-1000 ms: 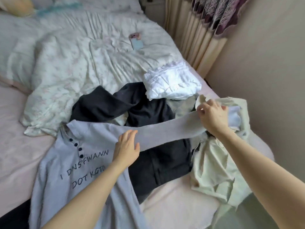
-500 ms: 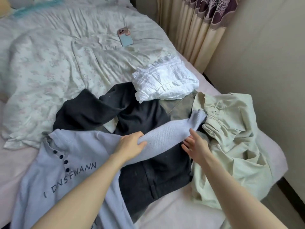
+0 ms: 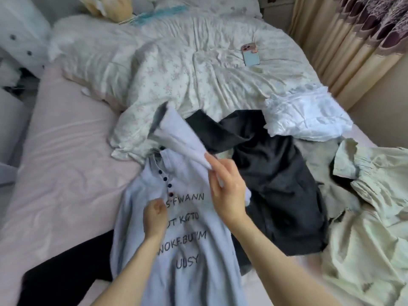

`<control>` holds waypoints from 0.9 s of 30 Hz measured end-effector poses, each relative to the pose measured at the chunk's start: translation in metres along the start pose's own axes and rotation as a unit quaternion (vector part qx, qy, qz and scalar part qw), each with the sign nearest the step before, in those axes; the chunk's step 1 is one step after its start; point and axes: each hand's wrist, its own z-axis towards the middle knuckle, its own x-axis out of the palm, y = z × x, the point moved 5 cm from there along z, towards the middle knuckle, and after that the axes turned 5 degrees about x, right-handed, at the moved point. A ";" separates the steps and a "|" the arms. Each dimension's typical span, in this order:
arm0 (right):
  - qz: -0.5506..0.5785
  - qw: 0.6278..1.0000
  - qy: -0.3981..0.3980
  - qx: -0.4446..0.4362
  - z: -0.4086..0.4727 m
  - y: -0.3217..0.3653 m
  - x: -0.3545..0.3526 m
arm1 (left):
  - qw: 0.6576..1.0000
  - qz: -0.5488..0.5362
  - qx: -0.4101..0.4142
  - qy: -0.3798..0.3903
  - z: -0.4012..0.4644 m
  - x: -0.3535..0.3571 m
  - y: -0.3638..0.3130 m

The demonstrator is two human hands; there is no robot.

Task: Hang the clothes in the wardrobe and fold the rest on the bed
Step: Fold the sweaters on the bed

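Folding has started on the pale blue top (image 3: 176,228). Head view, the only one:

- Change: a second ago its right sleeve (image 3: 176,133) lay stretched out sideways over the dark garment (image 3: 276,184), right hand at the cuff. Half a second ago the hand had let go and was low beside the sleeve. Now the sleeve is off the dark garment and swung up and in toward the collar, blurred with motion.
- Right hand (image 3: 227,186): fingers curled round the sleeve fabric near the shoulder seam, carrying it across the chest.
- Left hand (image 3: 154,215): was on the sleeve near the shoulder; now lower, on the chest print below the button placket. Fingers look curled into the cloth, so I read it as pinching the front to pin it. Blur makes that less than certain.
- Top itself: front up on the pink sheet (image 3: 61,173), collar touching the floral duvet (image 3: 187,74), right edge overlapping the dark garment.
- Rest of pile: white ruffled piece (image 3: 309,115) and pale green garment (image 3: 364,206) sit off to the right, neither being handled. Phone (image 3: 250,55) on the duvet, well apart.

Judgement: first sleeve fold is in progress, so early stage. Other sleeve and body folds are not yet done. Risk: the top overlaps the dark garment, so it may drag it along.
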 end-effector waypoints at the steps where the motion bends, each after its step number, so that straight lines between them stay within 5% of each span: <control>1: -0.002 0.998 0.054 -0.011 -0.016 0.007 0.029 | 0.999 0.009 -0.020 -0.029 0.002 -0.024 0.023; 3: -0.046 0.971 0.236 0.004 -0.060 0.008 0.100 | 0.994 0.011 -0.066 -0.082 0.005 -0.072 0.078; 5: -0.190 0.869 0.453 0.046 -0.121 -0.019 0.157 | 0.985 0.028 -0.134 -0.104 0.003 -0.106 0.136; 7: -0.292 0.769 0.560 0.100 -0.173 -0.050 0.174 | 0.978 0.055 -0.188 -0.069 -0.003 -0.122 0.187; 11: -0.318 0.773 0.529 0.146 -0.241 -0.067 0.174 | 0.973 0.141 -0.171 0.066 -0.024 -0.121 0.245; 14: -0.284 0.800 0.511 0.133 -0.270 -0.052 0.171 | 0.971 0.219 -0.074 0.066 -0.047 -0.120 0.243; 17: -0.248 0.823 0.506 0.077 -0.283 -0.028 0.182 | 0.986 0.163 -0.012 0.040 -0.058 -0.123 0.244; 20: -0.259 0.795 0.549 0.023 -0.292 -0.017 0.204 | 0.994 0.057 -0.059 0.066 -0.057 -0.116 0.251; 23: -0.301 0.756 0.580 0.046 -0.293 -0.028 0.218 | 0.981 -0.092 -0.154 0.075 -0.045 -0.102 0.249; 27: -0.282 0.756 0.580 0.115 -0.287 -0.039 0.216 | 0.978 -0.128 -0.150 0.068 -0.042 -0.095 0.236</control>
